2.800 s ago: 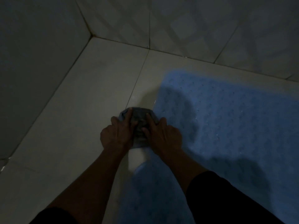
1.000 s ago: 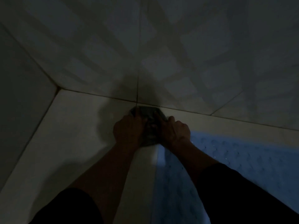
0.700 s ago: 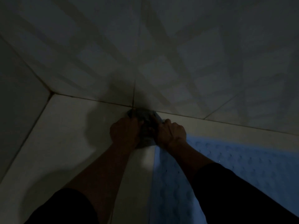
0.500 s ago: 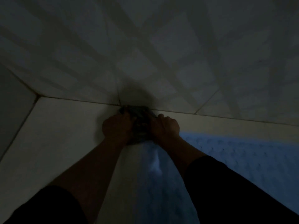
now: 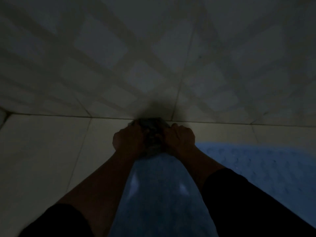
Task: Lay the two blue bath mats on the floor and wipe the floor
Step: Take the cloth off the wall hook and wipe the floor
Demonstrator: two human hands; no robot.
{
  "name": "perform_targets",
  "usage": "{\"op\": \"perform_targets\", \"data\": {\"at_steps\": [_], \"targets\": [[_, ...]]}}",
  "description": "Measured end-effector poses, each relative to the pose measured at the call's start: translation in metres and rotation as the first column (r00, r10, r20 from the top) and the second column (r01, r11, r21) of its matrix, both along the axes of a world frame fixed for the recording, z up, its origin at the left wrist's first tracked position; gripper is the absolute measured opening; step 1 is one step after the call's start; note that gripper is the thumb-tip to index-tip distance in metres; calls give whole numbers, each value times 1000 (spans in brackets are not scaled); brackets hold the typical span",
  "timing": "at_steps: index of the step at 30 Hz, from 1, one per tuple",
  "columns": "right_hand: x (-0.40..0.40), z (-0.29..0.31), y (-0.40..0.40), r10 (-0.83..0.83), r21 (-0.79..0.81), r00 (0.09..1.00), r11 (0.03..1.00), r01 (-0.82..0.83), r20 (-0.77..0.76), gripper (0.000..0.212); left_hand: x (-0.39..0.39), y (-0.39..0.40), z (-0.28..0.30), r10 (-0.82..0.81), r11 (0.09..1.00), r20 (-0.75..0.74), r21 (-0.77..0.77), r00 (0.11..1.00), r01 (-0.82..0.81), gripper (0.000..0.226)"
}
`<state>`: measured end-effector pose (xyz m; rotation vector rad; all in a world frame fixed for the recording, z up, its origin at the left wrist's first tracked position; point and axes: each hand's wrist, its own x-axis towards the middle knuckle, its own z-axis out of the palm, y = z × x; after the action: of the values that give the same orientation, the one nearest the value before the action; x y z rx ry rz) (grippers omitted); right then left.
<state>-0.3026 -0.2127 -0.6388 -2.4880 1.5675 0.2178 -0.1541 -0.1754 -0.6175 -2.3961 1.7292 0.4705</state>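
Note:
In dim light a dark bunched cloth (image 5: 151, 132) lies on the pale floor tiles (image 5: 42, 151), pushed up against the foot of the wall. My left hand (image 5: 129, 140) grips its left side and my right hand (image 5: 179, 137) grips its right side, fingers curled into the fabric. A blue bath mat (image 5: 256, 166) with a bumpy surface lies flat on the floor to the right and under my forearms. Only one mat can be made out; a second one cannot be told apart.
A tiled wall (image 5: 153, 57) with a square pattern rises straight ahead and meets the floor just beyond the cloth. A corner with a second wall shows at the far left edge (image 5: 3, 115). Bare floor tiles stretch to the left of my arms.
Both hands pushed the cloth forward from beside the mat's edge up to the wall, then slid it rightward along the wall base. The corner has drifted left in view.

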Motion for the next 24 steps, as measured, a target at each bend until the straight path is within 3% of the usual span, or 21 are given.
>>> {"op": "perform_targets", "data": {"at_steps": [13,24], "targets": [[-143,-5,-22,-31,-37,999,999,33,45,56,-134,-26,-20,-23,1000,-18,-18,1000,23,69],[-258,-15,-28,-162,-2,983,987,163,89,55,-250,-33,-33,-53,995,-26,-91,998,51,63]]}}
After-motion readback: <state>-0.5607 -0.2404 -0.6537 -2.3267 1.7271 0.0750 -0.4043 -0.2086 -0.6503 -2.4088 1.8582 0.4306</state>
